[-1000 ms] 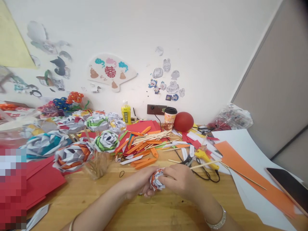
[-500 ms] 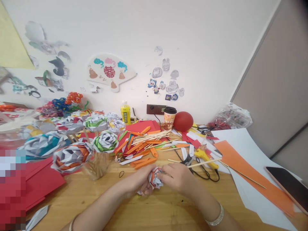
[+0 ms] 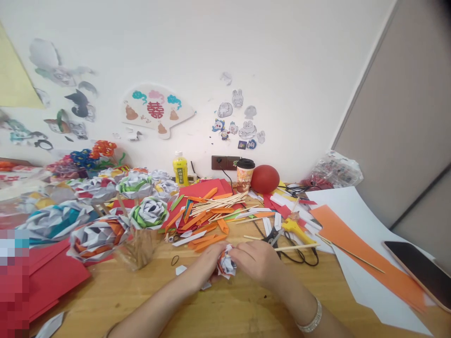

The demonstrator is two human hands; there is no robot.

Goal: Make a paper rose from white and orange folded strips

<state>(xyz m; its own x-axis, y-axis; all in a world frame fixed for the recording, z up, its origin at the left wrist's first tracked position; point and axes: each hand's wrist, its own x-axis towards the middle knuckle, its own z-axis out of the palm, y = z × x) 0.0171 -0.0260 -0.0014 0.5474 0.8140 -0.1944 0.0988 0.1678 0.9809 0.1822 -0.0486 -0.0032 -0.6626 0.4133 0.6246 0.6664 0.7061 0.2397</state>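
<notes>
A small white and orange paper flower point(image 3: 226, 264) is between my two hands, above the near middle of the table. My left hand point(image 3: 208, 263) is closed round its left side, with most of its fingers hidden behind it. My right hand point(image 3: 256, 261) grips the flower's right edge with thumb and fingers together. Under the left wrist lies a scrap of white paper point(image 3: 181, 270). Just beyond the hands are folded orange strips point(image 3: 206, 242) and a pile of thin wooden sticks point(image 3: 220, 203).
Finished paper flowers point(image 3: 150, 212) on sticks crowd the left, beside red paper point(image 3: 52, 272). Behind my right hand lie scissors point(image 3: 274, 237) and a yellow glue gun point(image 3: 296, 228). White sheets point(image 3: 366, 286), orange paper point(image 3: 369, 258) and a phone point(image 3: 419, 270) are at right. A drink bottle point(image 3: 181, 170) and a cup point(image 3: 245, 176) stand behind.
The view has shifted slightly, so the scene sits a little further left. Both hands remain on the paper flower, which is turned somewhat, and white paper now shows left of the left wrist.
</notes>
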